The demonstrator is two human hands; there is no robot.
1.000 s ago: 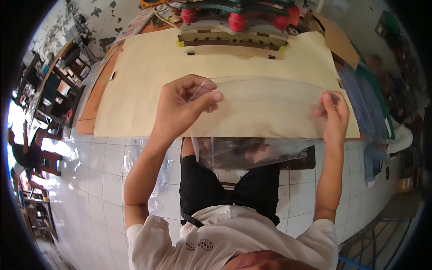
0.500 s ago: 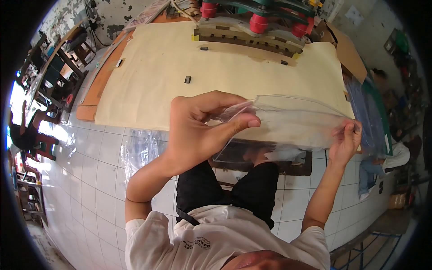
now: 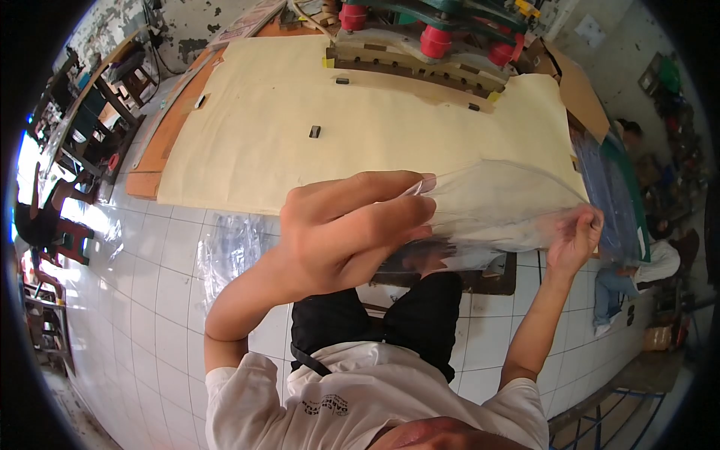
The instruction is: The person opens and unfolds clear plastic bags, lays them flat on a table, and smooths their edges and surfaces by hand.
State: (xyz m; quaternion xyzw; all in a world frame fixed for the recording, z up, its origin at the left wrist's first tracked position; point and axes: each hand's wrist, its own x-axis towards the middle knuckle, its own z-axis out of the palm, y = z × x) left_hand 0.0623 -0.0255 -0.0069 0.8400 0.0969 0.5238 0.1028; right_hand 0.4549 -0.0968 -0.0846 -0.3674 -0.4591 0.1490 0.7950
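A clear plastic sheet [image 3: 499, 199], perhaps folded or in layers, is stretched between my two hands above the table's front edge. My left hand [image 3: 352, 229] pinches its left end, fingers together and pointing right. At the other end, my right hand [image 3: 576, 236] grips the gathered corner between thumb and fingers. Beneath the plastic lies cream paper [image 3: 247, 127] covering the table, with small black blocks [image 3: 315, 132] on it. The plastic's lower edge hangs over my lap.
A machine with red cylinders [image 3: 435, 41] and a slotted metal bar [image 3: 412, 69] stands at the table's back. Clear plastic [image 3: 229, 251] hangs at front left; more bluish plastic [image 3: 611, 195] lies at right beside cardboard [image 3: 574, 86]. Other people sit at far left and right.
My left hand has turned, its fingers now closed over the sheet's left end where the thumb showed before. The plastic's left opening has flattened. My right hand stays nearly still.
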